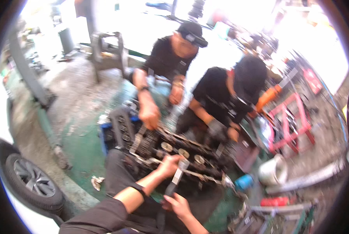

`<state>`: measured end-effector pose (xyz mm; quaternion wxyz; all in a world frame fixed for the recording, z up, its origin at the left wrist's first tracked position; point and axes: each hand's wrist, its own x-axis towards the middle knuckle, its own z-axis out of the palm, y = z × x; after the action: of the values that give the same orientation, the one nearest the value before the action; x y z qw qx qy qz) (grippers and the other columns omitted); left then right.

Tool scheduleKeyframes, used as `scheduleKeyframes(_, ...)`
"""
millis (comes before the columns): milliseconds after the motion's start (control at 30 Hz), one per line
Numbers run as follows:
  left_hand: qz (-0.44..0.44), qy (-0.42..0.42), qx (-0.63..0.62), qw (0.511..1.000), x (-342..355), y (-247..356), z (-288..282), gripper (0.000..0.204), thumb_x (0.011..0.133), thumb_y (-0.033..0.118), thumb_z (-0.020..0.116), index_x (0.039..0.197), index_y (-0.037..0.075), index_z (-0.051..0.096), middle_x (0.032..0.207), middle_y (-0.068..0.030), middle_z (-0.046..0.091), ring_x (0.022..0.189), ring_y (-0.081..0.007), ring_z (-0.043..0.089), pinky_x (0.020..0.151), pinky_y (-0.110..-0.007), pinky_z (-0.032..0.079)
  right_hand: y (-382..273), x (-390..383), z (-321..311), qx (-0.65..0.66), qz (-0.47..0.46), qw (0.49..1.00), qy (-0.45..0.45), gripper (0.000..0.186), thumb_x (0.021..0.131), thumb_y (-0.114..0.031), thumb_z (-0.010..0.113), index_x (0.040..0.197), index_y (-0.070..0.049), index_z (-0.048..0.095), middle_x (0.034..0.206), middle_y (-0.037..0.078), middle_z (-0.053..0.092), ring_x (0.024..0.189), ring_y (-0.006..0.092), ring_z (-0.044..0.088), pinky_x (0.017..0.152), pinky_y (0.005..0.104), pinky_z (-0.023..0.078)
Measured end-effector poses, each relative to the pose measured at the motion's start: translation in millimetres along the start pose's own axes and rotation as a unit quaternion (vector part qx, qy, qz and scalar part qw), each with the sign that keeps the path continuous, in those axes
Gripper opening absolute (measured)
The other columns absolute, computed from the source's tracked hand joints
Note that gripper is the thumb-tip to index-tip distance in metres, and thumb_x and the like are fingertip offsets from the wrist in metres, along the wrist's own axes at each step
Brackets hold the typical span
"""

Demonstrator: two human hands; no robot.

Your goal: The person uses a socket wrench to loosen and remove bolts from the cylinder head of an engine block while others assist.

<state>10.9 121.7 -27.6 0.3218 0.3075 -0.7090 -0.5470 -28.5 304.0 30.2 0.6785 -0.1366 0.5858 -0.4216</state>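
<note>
An engine block (pixel 182 154) lies low in front of me, with round bores along its top; the picture is blurred by motion. At the block's near edge, my left hand (pixel 168 166) has its fingers curled, and what they hold is hidden. Closer to me, my right hand (pixel 179 206) is closed at the dark lower end of a flat grey bar-shaped tool (pixel 177 175). The tool's upper end reaches up beside my left hand, over the block's edge. Whether my left fingers touch it, I cannot tell.
Two co-workers in black lean over the block from the far side; one wears a dark glove (pixel 216 130). A white bucket (pixel 272 170), a blue can (pixel 244 182) and a red metal frame (pixel 289 123) stand at the right. A car wheel (pixel 34 182) is at the left.
</note>
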Motion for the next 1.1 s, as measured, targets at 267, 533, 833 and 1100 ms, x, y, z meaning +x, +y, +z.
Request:
scheduleKeyframes(267,-0.014,-0.021,-0.053,0.998,2,-4,13,0.026,0.081,0.003,0.060,0.107,0.001,0.059,0.090,-0.0149,0.067,0.085,-0.0158,0.063,0.076,-0.030,0.048,6,8,-183,-0.117,0.013,0.982,0.146,0.028,0.079,-0.015,0.058,0.099,0.005,0.055,0.074,0.019,0.063,0.056,0.0272,0.062,0.049,0.0367,0.052)
scheduleKeyframes(533,0.008,-0.017,-0.044,0.999,0,-2,3,0.032,0.079,0.004,0.060,0.111,0.006,0.059,0.085,-0.0146,0.066,0.077,-0.0164,0.064,0.072,-0.030,0.048,-10,15,-169,-0.125,0.032,0.985,0.111,0.034,0.084,-0.025,0.054,0.100,0.005,0.054,0.078,0.020,0.062,0.058,0.0312,0.061,0.054,0.0413,0.052)
scheduleKeyframes(833,0.092,0.001,-0.068,0.993,-1,-4,11,0.027,0.081,0.011,0.062,0.108,0.010,0.063,0.089,-0.0159,0.066,0.080,-0.0237,0.066,0.072,-0.031,0.048,12,26,-25,-0.049,0.028,0.996,-0.073,0.035,0.086,-0.023,0.056,0.106,0.005,0.051,0.086,0.022,0.064,0.071,0.0322,0.065,0.067,0.0418,0.053)
scheduleKeyframes(1100,0.014,-0.022,-0.071,0.997,0,1,3,0.026,0.082,0.006,0.059,0.107,0.009,0.060,0.087,-0.0090,0.066,0.080,-0.0157,0.063,0.073,-0.028,0.047,-10,-12,-34,-0.069,0.006,0.998,-0.006,0.028,0.084,-0.019,0.059,0.098,0.005,0.056,0.083,0.016,0.064,0.072,0.0244,0.063,0.065,0.0338,0.051)
